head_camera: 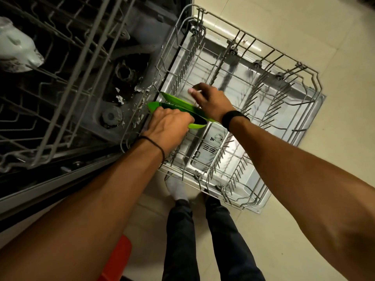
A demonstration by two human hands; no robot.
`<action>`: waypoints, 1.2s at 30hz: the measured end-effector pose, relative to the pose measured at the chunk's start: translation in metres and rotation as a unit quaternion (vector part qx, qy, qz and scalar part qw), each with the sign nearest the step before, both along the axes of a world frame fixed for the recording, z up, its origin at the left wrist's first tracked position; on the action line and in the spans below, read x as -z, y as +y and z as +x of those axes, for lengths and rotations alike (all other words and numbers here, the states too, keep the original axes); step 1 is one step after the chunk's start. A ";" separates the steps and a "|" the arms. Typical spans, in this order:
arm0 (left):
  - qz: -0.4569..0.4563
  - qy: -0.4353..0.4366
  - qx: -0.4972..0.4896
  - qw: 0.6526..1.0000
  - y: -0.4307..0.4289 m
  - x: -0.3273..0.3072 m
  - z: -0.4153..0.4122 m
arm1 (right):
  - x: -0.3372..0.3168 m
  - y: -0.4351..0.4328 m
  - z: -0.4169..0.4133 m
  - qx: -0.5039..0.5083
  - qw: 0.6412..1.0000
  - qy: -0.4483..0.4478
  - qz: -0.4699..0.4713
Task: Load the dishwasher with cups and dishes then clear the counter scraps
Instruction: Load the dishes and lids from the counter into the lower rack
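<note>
Two green plates stand on edge in the left part of the pulled-out lower rack (263,82), which sits over the open dishwasher door (213,147). My left hand (170,126) grips the rim of the nearer green plate (197,125). My right hand (211,100) lies over the right end of the farther green plate (176,100) and holds its top edge, fingers reaching past it into the rack. The thumb is hidden. The rest of the lower rack holds nothing.
The upper rack (77,63) is pulled out at the left with a white upturned cup (16,47) in it. Food scraps lie on the tub floor (129,98). My legs and a white sock (178,189) stand on beige tiles; a red object (117,258) is bottom left.
</note>
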State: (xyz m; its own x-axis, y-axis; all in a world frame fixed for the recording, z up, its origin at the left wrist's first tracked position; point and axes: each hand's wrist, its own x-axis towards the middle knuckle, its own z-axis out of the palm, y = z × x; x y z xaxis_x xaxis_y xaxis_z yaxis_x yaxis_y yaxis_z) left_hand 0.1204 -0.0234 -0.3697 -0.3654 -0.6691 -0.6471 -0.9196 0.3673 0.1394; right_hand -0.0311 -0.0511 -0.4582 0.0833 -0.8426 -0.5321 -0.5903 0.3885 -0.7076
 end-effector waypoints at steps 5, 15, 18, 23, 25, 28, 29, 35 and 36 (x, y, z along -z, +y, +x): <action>-0.011 -0.033 0.037 0.999 -0.014 -0.001 -0.008 | -0.009 0.008 -0.014 0.149 0.987 -0.067 -0.003; -0.024 -0.013 0.057 0.998 0.007 0.009 0.000 | -0.012 0.034 -0.019 0.181 0.980 -0.082 0.024; -0.036 -0.017 0.061 0.997 0.009 0.014 -0.006 | -0.012 0.040 -0.016 0.174 0.982 -0.072 0.011; -0.050 -0.063 0.082 0.993 0.001 0.027 -0.028 | -0.017 0.040 -0.010 0.170 0.984 -0.056 -0.013; -0.055 -0.080 0.087 0.992 -0.008 0.038 -0.037 | -0.021 0.039 -0.008 0.168 0.983 -0.067 -0.017; -0.044 -0.097 0.100 0.989 -0.017 0.051 -0.052 | -0.027 0.039 -0.006 0.168 0.982 -0.089 -0.020; -0.039 -0.099 0.104 0.989 -0.016 0.053 -0.054 | -0.030 0.040 -0.005 0.169 0.981 -0.092 -0.020; -0.109 -0.037 0.127 0.985 -0.007 0.047 -0.033 | -0.043 0.056 -0.007 0.182 0.976 -0.114 -0.013; -0.123 -0.008 0.110 0.986 -0.006 0.041 -0.029 | -0.047 0.059 -0.009 0.186 0.975 -0.119 -0.008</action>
State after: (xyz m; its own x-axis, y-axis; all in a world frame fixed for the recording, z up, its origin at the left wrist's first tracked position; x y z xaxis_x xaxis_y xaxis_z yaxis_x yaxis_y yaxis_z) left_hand 0.0911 -0.0296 -0.4110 -0.5112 -0.7113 -0.4824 -0.8146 0.5799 0.0083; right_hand -0.0398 0.0079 -0.4116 -0.1102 -0.8461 -0.5215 -0.2278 0.5323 -0.8153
